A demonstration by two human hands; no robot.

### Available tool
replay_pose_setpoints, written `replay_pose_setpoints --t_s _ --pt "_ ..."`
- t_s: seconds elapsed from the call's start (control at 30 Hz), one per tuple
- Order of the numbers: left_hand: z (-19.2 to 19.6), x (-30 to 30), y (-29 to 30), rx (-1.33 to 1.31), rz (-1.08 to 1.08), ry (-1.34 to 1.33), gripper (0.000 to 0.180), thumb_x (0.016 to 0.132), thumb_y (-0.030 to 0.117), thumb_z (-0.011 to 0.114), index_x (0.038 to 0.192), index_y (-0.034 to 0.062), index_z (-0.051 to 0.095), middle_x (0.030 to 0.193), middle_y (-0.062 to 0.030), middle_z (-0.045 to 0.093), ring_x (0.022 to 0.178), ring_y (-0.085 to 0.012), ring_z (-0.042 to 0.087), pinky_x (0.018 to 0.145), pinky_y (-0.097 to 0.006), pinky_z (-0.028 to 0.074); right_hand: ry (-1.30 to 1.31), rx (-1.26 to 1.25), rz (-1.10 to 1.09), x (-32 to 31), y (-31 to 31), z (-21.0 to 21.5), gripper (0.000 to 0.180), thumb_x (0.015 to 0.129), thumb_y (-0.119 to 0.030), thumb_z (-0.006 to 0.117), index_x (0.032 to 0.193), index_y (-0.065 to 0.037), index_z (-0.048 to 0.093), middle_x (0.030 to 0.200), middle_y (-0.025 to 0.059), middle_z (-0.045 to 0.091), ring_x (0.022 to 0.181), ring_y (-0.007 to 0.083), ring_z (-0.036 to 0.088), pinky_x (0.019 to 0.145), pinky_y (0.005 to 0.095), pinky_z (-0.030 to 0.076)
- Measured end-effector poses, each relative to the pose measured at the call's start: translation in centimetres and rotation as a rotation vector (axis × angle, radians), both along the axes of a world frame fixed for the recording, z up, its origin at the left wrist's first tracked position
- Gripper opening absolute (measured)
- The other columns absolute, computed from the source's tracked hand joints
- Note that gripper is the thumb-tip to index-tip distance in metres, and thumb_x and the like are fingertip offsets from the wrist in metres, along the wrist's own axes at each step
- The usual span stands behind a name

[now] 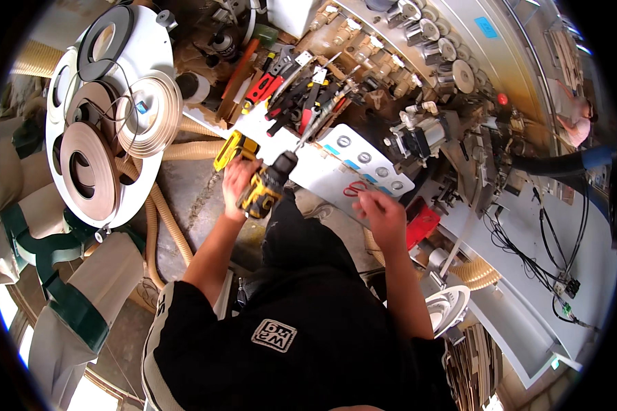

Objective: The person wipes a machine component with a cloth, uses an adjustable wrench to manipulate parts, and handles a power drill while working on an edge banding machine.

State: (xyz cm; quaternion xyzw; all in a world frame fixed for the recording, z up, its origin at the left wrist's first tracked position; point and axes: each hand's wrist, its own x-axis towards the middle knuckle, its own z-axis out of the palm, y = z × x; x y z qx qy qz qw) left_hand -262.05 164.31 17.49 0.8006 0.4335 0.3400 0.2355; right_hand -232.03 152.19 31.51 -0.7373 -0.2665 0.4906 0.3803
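My left hand point(237, 183) is wrapped round the grip of a yellow and black cordless drill point(262, 194). The drill's battery point(237, 149) sticks out past the hand, and its dark chuck points up and to the right with a long thin bit in it. My right hand point(384, 214) hangs at the near edge of the white bench, its fingers curled. Whatever the fingers hold, if anything, is hidden. Just beyond its fingertips are red-handled scissors point(354, 188). A white panel point(373, 166) with round metal-rimmed holes and blue tape strips lies behind them.
Pliers, cutters and other hand tools point(301, 96) crowd the far bench. Metal rollers point(428, 31) line the machine at the back. Large edging reels point(89, 171) sit on a white disc at left. Beige hoses point(171, 219) cross the floor. A red box point(421, 225) stands at right.
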Motion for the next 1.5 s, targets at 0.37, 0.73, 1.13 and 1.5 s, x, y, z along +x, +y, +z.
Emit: replay_pose_setpoints --t_s 0.37,0.73,1.13,1.5 --pt "7.8 -0.3 -6.1 0.036 -0.185 -0.14 0.033 0.077 0.012 0.075 0.109 0.0059 0.073 0.091 -0.004 0.069 0.09 -0.0234 0.069 0.102 -0.049 0.047 0.485 0.185 -0.123 1.2 5.8 3.7 0.036 0.109 -0.025 0.054 0.136 -0.002 0.06 0.115 0.0129 0.074 0.098 0.0167 0.068 0.083 0.0302 0.052" --pt "7.3 -0.4 -8.1 -0.627 -0.33 -0.51 0.039 0.082 0.017 0.083 0.116 0.0033 0.069 0.106 -0.009 0.073 0.098 -0.0261 0.07 0.095 -0.041 0.054 0.706 0.547 -0.116 1.8 3.0 1.2 0.016 0.103 -0.013 0.064 0.116 -0.004 0.07 0.104 0.0108 0.075 0.09 0.0176 0.069 0.081 0.0345 0.056" --pt "10.0 1.3 -9.6 -1.289 -0.317 -0.767 0.022 0.095 0.014 0.076 0.113 0.0043 0.066 0.091 -0.0041 0.068 0.091 -0.0169 0.066 0.086 -0.034 0.055 0.246 0.496 -0.205 -0.3 2.1 1.5 0.014 0.105 -0.017 0.062 0.098 -0.004 0.062 0.088 0.0048 0.069 0.079 0.0113 0.062 0.076 0.0281 0.05" --pt "7.6 1.9 -9.5 -0.9 -0.572 -0.463 0.014 0.096 0.006 0.074 0.109 0.0062 0.069 0.101 -0.0033 0.07 0.091 -0.0155 0.067 0.082 -0.031 0.056 0.457 0.477 -0.323 1.0 -2.0 2.2 0.019 0.103 -0.012 0.064 0.118 -0.001 0.067 0.102 0.009 0.072 0.085 0.0137 0.062 0.079 0.0284 0.051"
